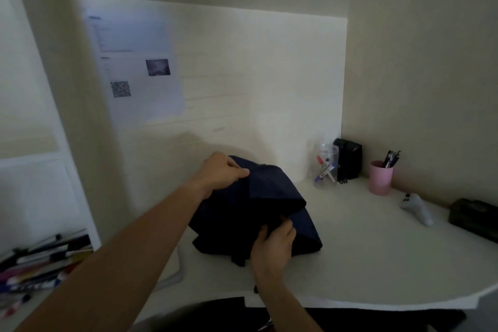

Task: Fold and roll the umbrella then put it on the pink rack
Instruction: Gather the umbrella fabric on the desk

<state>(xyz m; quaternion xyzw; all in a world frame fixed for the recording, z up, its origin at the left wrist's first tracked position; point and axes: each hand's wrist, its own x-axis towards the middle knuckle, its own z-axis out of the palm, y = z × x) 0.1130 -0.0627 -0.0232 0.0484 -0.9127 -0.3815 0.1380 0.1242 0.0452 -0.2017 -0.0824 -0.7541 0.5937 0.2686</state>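
Observation:
A dark navy umbrella (258,207) lies bunched in loose folds on the white desk (377,264), near its middle. My left hand (222,170) pinches the cloth at the umbrella's far upper edge. My right hand (273,245) grips the folds at the near lower side, fingers tucked into the fabric. The umbrella's shaft and handle are hidden under the cloth. No pink rack is in view.
A clear jar of markers (326,166), a black box (347,159) and a pink cup of pens (380,176) stand at the back right. A grey controller (417,207) and a dark case (474,217) lie at the right. Pens fill the left shelf (40,264).

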